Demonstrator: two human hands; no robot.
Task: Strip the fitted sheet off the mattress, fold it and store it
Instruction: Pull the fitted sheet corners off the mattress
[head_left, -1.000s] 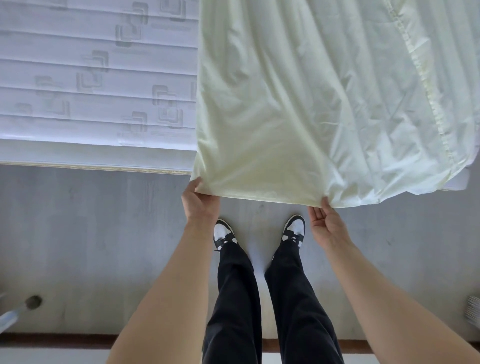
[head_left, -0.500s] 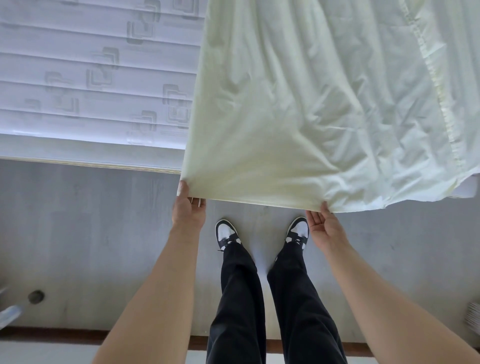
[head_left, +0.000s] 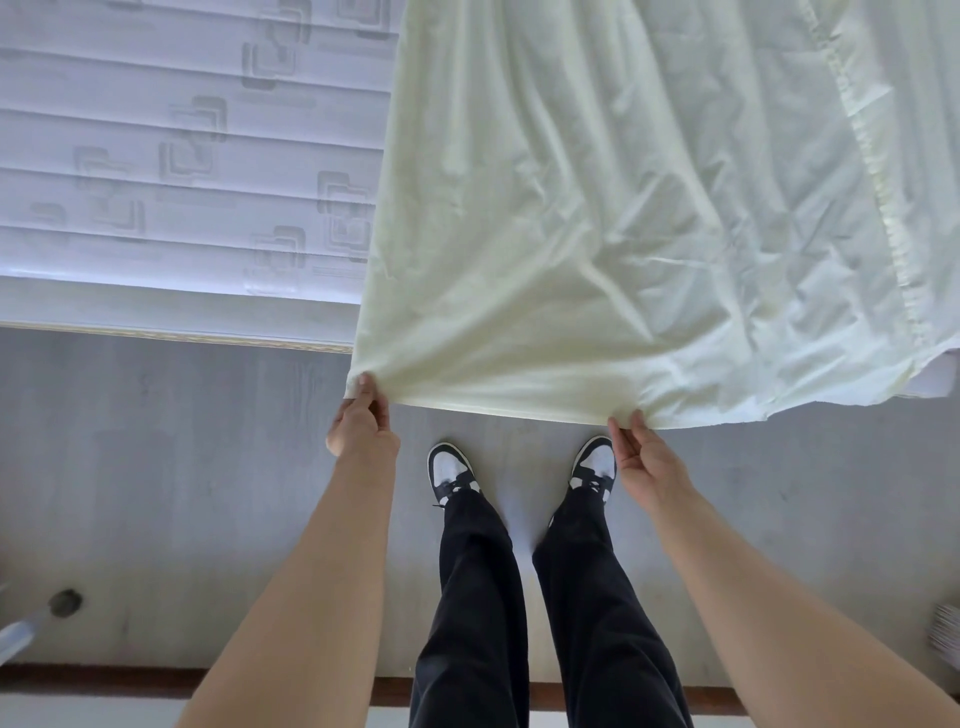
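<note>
Both hands now pinch the sheet (head_left: 597, 234): the left hand (head_left: 362, 423) at its corner beyond the mattress (head_left: 182, 208) edge, the right hand (head_left: 647, 460) further along, fingers pressed on cloth; a half-second ago the right lay open, so folding can begin

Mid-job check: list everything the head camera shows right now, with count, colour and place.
fitted sheet: one, pale yellow-cream, draped over the mattress's right part, near edge lifted
mattress: one, white quilted, upper left, bare
floor: grey wood-look, below the mattress
round grey object: one, lower left on the floor
shoes: two, black and white, centre
trousers: black, centre bottom
left hand: pinches the sheet's near-left corner
right hand: pinches the near edge further right
</note>
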